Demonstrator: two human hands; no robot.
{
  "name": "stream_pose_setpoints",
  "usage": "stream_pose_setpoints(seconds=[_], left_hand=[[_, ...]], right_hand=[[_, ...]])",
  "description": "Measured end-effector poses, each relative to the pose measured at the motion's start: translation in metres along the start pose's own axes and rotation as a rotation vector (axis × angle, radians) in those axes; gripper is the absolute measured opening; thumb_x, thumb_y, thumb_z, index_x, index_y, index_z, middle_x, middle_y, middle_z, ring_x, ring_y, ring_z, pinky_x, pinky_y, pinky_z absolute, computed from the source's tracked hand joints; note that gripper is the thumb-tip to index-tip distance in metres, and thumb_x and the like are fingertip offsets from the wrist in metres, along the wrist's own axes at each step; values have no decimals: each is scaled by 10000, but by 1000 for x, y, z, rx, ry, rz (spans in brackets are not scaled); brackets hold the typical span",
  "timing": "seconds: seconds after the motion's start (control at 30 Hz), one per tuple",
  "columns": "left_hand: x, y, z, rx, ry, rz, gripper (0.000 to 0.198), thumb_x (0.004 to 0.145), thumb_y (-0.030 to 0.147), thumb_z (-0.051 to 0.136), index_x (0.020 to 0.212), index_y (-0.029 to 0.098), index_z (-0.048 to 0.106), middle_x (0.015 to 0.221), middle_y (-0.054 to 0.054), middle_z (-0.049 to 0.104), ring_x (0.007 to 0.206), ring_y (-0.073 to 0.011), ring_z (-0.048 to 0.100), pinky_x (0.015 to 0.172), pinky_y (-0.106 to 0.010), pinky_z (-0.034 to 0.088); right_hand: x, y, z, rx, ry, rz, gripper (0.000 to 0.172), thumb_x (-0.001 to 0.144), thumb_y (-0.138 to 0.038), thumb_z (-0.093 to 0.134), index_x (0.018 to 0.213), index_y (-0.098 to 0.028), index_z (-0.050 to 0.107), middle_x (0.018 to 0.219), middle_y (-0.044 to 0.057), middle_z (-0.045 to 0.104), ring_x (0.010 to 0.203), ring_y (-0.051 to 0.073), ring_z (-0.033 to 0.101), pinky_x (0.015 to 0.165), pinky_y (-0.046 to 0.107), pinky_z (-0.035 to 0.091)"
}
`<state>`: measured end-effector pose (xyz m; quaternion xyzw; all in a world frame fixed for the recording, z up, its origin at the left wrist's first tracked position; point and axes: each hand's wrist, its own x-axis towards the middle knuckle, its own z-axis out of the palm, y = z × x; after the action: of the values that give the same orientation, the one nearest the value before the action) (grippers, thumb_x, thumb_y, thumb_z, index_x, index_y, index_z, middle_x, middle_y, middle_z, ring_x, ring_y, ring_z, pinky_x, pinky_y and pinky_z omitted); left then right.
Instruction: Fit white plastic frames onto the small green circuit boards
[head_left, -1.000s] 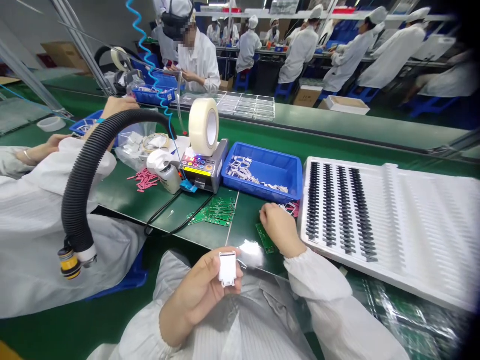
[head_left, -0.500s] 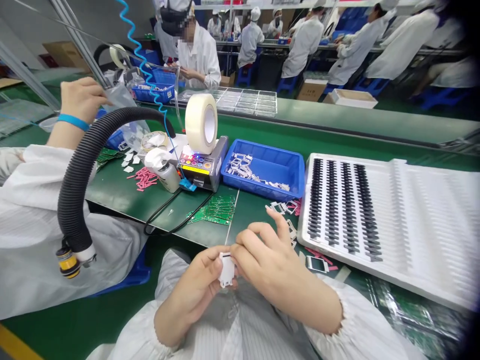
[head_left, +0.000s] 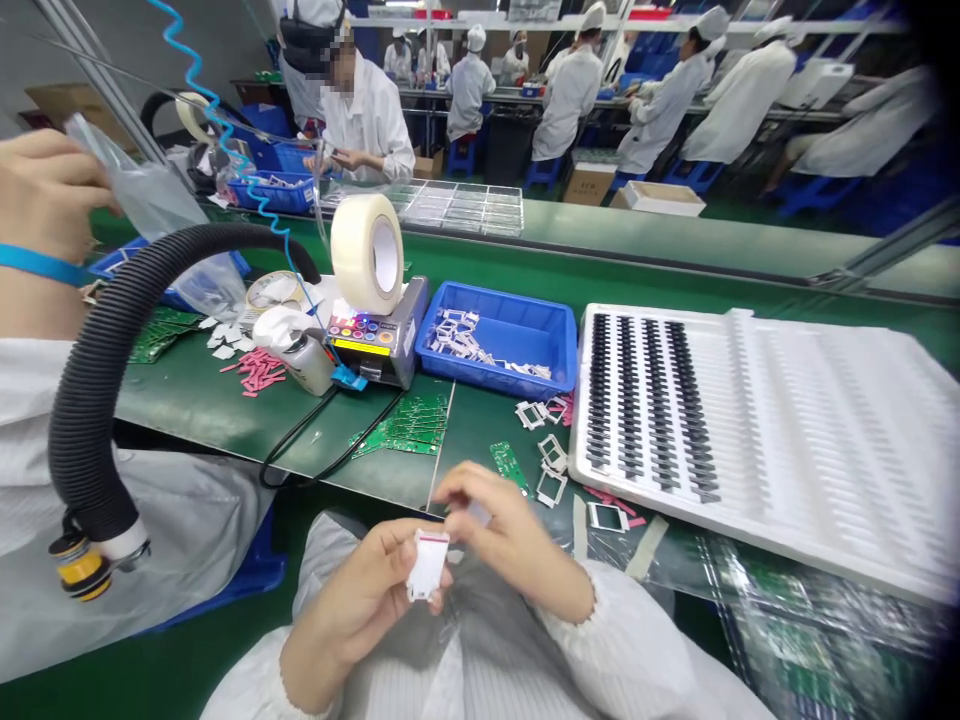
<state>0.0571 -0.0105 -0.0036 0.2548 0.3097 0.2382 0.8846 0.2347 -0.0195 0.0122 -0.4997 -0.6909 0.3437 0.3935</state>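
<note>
Near the bottom centre, my left hand holds a small white frame part upright between thumb and fingers. A thin dark pink line runs along the part's top edge. My right hand is just to its right, fingertips bent close to the part's upper corner. Something pale and small shows between my right thumb and fingers, too blurred to name. Beyond my hands lie a green circuit board and several white frames.
A white foam tray with black parts fills the right. Behind are a blue bin, a tape dispenser and stacked boards. At left, a black hose arches beside a co-worker's hand with a plastic bag.
The view has shifted right. My right hand's fingers have curled in, and a pink line now shows on the white part. The co-worker's hand has lifted the bag leftward.
</note>
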Motion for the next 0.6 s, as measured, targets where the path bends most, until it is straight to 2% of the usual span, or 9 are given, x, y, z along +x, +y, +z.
stream_pose_setpoints(seconds=[0.07,0.13,0.2,0.3,0.43,0.53,0.6], left_hand=[[1,-2,-1,-43,23,-24,434,666,456,725,954,133,692,676,-47,665,545,-111,581,552,-230,454],[3,-3,0,-80,52,-30,381,719,414,695,983,139,681,700,-48,672,573,-110,595,571,-226,474],[5,-3,1,-106,84,-28,345,747,381,677,997,143,671,731,-51,679,607,-118,615,583,-228,493],[7,-1,1,-127,116,-23,341,755,358,675,1020,143,651,775,-55,693,657,-139,652,594,-229,513],[9,2,-3,-139,135,-5,365,730,329,707,1030,137,628,857,-87,720,776,-184,692,671,-245,536],[10,4,-5,-166,112,36,379,699,300,739,1023,141,621,923,-108,724,852,-211,691,707,-271,544],[10,4,-3,-184,90,79,388,675,288,759,1012,152,624,941,-103,722,857,-209,686,714,-289,545]], right_hand=[[0,10,-15,-355,29,228,279,948,-354,383,916,-174,593,868,44,623,767,143,600,686,261,467],[1,22,-26,-763,28,480,307,937,-356,402,902,-138,615,881,100,632,794,197,614,692,306,462],[2,32,-30,-988,-10,607,333,872,-393,522,863,-81,636,890,178,630,857,280,611,715,359,453],[4,45,-26,-1018,-56,612,335,765,-354,667,853,-31,646,903,231,626,927,344,591,753,390,437],[9,48,-25,-977,-90,599,229,746,-267,656,830,-53,646,869,193,645,868,306,615,724,355,433],[11,31,-31,-896,-79,589,194,776,-270,597,869,-101,624,816,117,656,767,232,625,652,305,437],[10,8,-33,-736,-48,478,172,796,-292,582,899,-156,600,794,47,651,699,171,606,616,265,441]])
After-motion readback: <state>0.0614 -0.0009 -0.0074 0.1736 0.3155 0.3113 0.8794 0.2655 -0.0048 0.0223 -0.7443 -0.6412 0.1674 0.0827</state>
